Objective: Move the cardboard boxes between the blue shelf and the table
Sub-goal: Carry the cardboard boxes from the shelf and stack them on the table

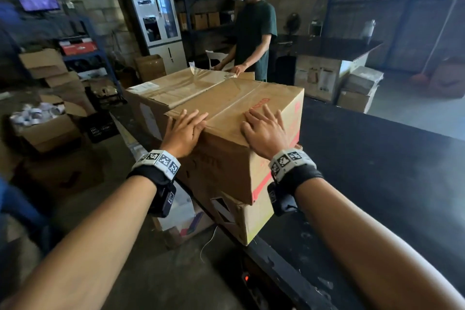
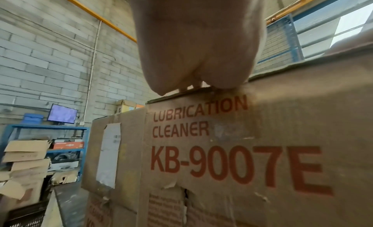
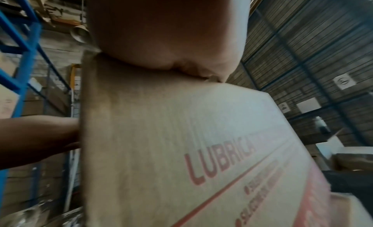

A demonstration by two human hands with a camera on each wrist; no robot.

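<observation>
A brown cardboard box (image 1: 239, 118) with red print, marked "LUBRICATION CLEANER KB-9007E" (image 2: 232, 150), sits on top of another cardboard box (image 1: 241, 219) at the near corner of the black table (image 1: 377, 171). My left hand (image 1: 186, 128) lies flat on its top near the left edge, fingers straight. My right hand (image 1: 264, 128) lies flat on the top further right, fingers spread. In the right wrist view the palm (image 3: 165, 39) presses on the box's (image 3: 161, 150) upper edge. A taller taped box (image 1: 173, 88) stands just behind.
Another person (image 1: 254, 33) in a dark shirt stands at the table's far end, hands on the taped box. A blue shelf (image 1: 88, 45) with boxes stands at the left, with piled cartons (image 1: 50, 70) and a black crate (image 1: 100, 128) on the floor. More cartons (image 1: 359, 88) sit at the right.
</observation>
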